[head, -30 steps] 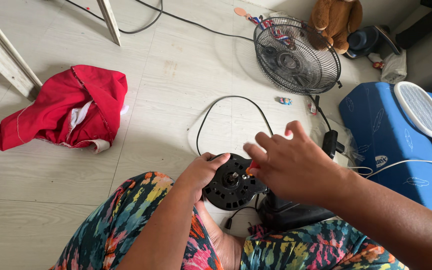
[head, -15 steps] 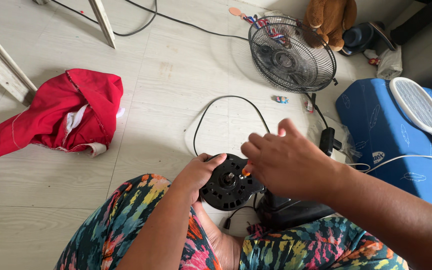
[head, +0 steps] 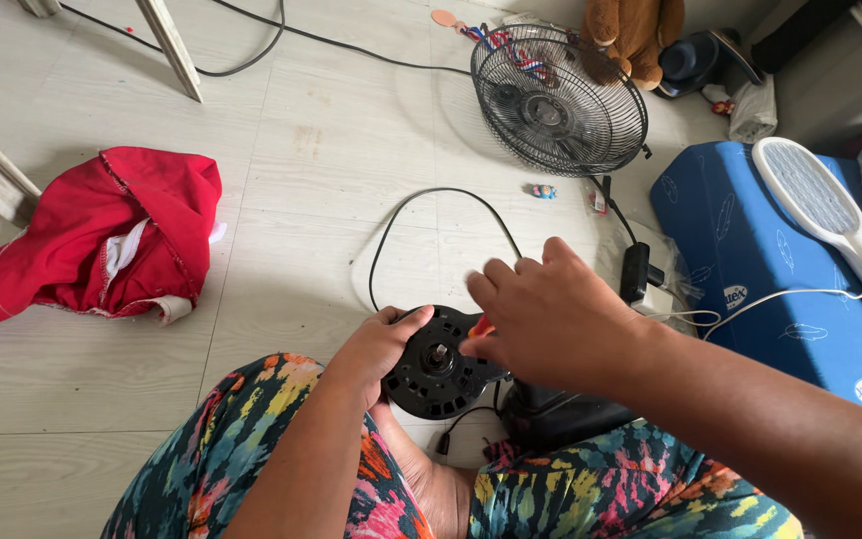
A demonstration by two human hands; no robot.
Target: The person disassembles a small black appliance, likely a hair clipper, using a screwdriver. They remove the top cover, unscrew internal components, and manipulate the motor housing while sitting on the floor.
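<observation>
Above the pale floor, left hand clamps the black motor housing, right hand over it

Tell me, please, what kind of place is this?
Probably a room in a home, maybe a bedroom: a blue mattress on the pale floor, a brown stuffed toy by a fan grille, and red clothing.

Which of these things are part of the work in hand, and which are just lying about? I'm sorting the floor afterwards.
In hand:
left hand gripping the round black motor housing
right hand over it, at a small red part
black cord looping from it
fan grille

Lying about:
red garment
stuffed bear
racket-shaped swatter
blue mattress
</observation>
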